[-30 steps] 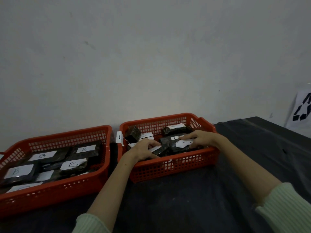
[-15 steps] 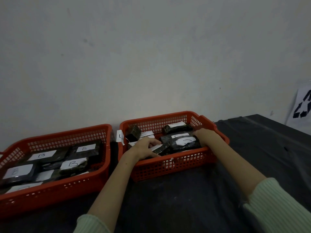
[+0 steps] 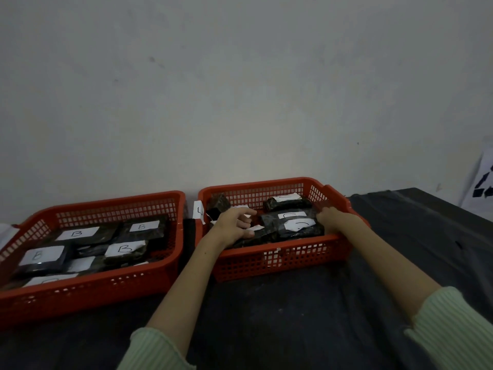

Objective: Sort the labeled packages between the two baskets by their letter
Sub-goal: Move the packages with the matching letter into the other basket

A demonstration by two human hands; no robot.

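Note:
Two red baskets stand side by side on a black-covered table. The left basket [image 3: 88,287] holds several dark packages with white labels marked B [image 3: 124,248]. The right basket [image 3: 280,252] holds dark packages marked C [image 3: 301,227], one more at the back [image 3: 286,202] and one tipped up in the back left corner [image 3: 217,205]. My left hand [image 3: 234,225] hovers over the right basket's left half, fingers loosely curled with nothing visible in them. My right hand [image 3: 333,217] lies inside the basket's right end, against the C packages; its fingertips are hidden.
A small white paper label [image 3: 198,210] sticks up in the gap between the baskets. A grey wall rises right behind them. A white sheet with black marks [image 3: 484,182] leans at the far right. The black cloth [image 3: 293,316] covers the table in front.
My left hand has lifted slightly off the packages and curled its fingers. My right hand slid from the C package's top to the basket's right end.

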